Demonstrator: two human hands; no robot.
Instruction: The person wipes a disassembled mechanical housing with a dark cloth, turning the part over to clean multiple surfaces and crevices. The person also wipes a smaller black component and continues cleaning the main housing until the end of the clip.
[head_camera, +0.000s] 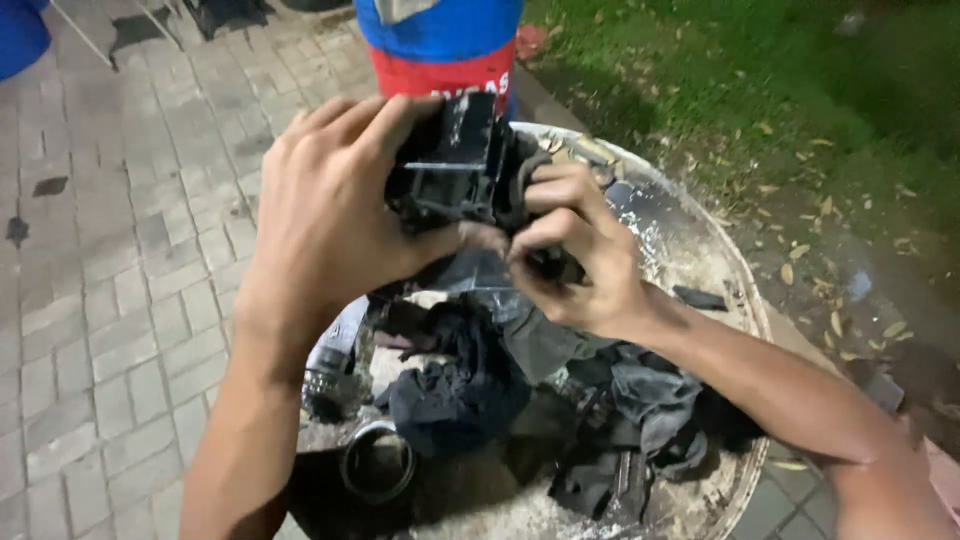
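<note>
My left hand (325, 215) grips a black blocky machine part (450, 165) from its left side, fingers curled over the top. My right hand (575, 250) pinches the part's right lower edge, with a dark rag (515, 180) bunched between fingers and part. Both hands hold it up above a round, dirty metal basin (735, 290).
The basin holds dark rags (460, 385), a metal ring (378, 462), a silvery cylinder (335, 360) and other black pieces. A blue and red drum (440, 45) stands behind it. Grey paving (120, 260) lies to the left, grass with dry leaves (780, 110) to the right.
</note>
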